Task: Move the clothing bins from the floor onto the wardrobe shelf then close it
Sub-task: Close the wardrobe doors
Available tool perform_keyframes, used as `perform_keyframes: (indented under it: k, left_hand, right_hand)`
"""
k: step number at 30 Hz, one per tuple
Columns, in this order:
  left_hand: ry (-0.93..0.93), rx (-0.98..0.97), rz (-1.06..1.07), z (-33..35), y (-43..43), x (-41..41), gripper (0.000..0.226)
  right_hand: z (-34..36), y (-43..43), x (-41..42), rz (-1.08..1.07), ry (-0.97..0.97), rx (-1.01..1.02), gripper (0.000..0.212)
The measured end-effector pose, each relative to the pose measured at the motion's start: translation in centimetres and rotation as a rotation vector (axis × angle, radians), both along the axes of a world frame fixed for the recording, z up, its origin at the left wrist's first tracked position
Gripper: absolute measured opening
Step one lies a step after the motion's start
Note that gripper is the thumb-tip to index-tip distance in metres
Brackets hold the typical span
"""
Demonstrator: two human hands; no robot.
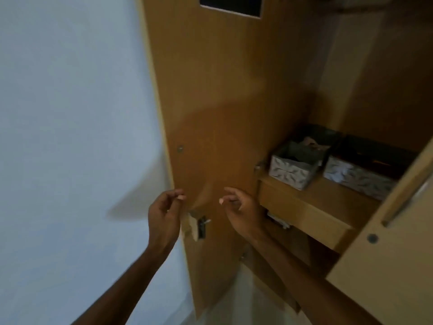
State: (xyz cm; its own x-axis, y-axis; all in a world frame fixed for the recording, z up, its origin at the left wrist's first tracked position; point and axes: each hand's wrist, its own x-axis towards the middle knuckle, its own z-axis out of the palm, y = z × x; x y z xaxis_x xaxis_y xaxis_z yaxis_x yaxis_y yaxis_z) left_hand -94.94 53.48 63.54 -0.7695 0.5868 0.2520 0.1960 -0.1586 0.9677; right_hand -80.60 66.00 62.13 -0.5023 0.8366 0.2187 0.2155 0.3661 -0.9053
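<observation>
Two grey patterned clothing bins stand side by side on the wardrobe shelf [323,195]: the left bin [293,167] holds folded cloth, the right bin [358,179] looks dark inside. The wardrobe's left door [210,102] stands open, its inner face toward me. My left hand [164,216] is at that door's outer edge, fingers curled and empty. In front of the door's inner face my right hand [241,212] hovers, fingers loosely apart and holding nothing. A lock plate [201,227] sits on the door between my hands.
The right door [384,266] is also open at the lower right, with a long handle [407,202]. A pale wall [70,137] fills the left. A drawer front [302,214] lies under the shelf. A dark panel [230,5] is on the left door's top.
</observation>
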Motion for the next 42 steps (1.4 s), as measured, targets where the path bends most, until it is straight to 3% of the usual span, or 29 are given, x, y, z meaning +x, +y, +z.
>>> perform_keyframes:
  k: [4, 8, 14, 20, 25, 28, 31, 42]
  left_hand:
    - [0.022, 0.002, 0.098, 2.4, -0.2, -4.6, 0.016]
    - [0.058, -0.049, -0.055, 2.9, 1.2, -4.1, 0.023]
    - [0.018, 0.007, -0.074, 2.6, 0.2, -1.6, 0.023]
    - [0.036, 0.055, -0.373, 2.9, -0.1, 3.2, 0.023]
    - [0.022, -0.003, -0.528, 2.6, 4.2, 7.9, 0.016]
    - [0.080, -0.004, -0.708, 2.2, 6.4, 10.8, 0.016]
    - [0.104, 0.014, -0.743, 1.9, 8.4, 13.7, 0.015]
    - [0.177, -0.060, -0.859, 1.8, 16.5, 20.7, 0.005]
  right_hand:
    - [2.4, -1.9, -5.2, 0.037, 0.073, 0.026, 0.036]
    - [3.6, -2.8, -6.4, 0.013, 0.081, 0.077, 0.036]
    - [2.5, -3.8, -2.8, -0.084, 0.065, 0.101, 0.039]
    - [2.3, -5.6, 4.1, -0.319, 0.171, 0.233, 0.045]
    - [3.4, -5.3, 9.3, -0.589, 0.071, 0.431, 0.051]
    - [3.6, -4.9, 12.0, -0.711, 0.031, 0.501, 0.040]
    - [4.1, -4.1, 15.0, -0.818, -0.008, 0.537, 0.033]
    - [5.2, 1.8, 22.5, -0.985, -0.297, 0.661, 0.065]
